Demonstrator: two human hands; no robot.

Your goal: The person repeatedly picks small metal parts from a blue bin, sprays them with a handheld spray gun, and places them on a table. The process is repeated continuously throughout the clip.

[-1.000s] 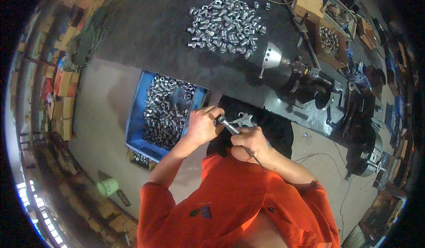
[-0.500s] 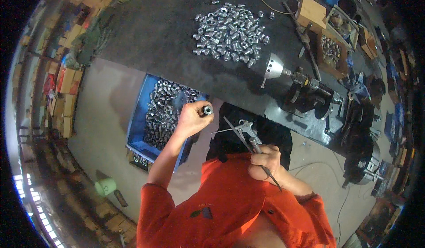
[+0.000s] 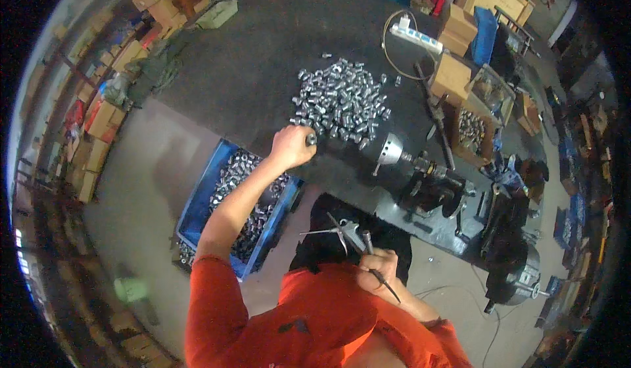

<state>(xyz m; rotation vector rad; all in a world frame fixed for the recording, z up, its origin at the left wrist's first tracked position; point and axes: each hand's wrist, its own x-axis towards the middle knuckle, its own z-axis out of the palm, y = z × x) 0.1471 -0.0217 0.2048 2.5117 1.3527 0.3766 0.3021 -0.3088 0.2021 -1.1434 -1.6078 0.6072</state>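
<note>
My left hand [image 3: 290,147] reaches over the dark table at the near edge of a pile of shiny metal fittings [image 3: 343,98]. Its fingers are closed around one metal fitting [image 3: 311,140], whose round end shows. Low in front of my body, my right hand [image 3: 378,268] is closed on a slim, pointed hand tool [image 3: 386,285] with a dark tip. A silver air blow gun [image 3: 352,234] with a thin nozzle sticks out beyond the same hand. How its fingers split the two tools is partly hidden. Below my left forearm stands a blue bin [image 3: 197,200] full of fittings.
A clamped fixture with a silver perforated cone [image 3: 390,151] stands on the table [image 3: 243,59] to the right. Past it are cardboard boxes [image 3: 450,79], a tray of small parts [image 3: 472,130] and a white power strip [image 3: 417,38]. Shelves line both sides.
My left hand has moved forward from above the blue bin to the pile on the table, still gripping the fitting. My right hand stays low with its tools. The view has tilted upward.
</note>
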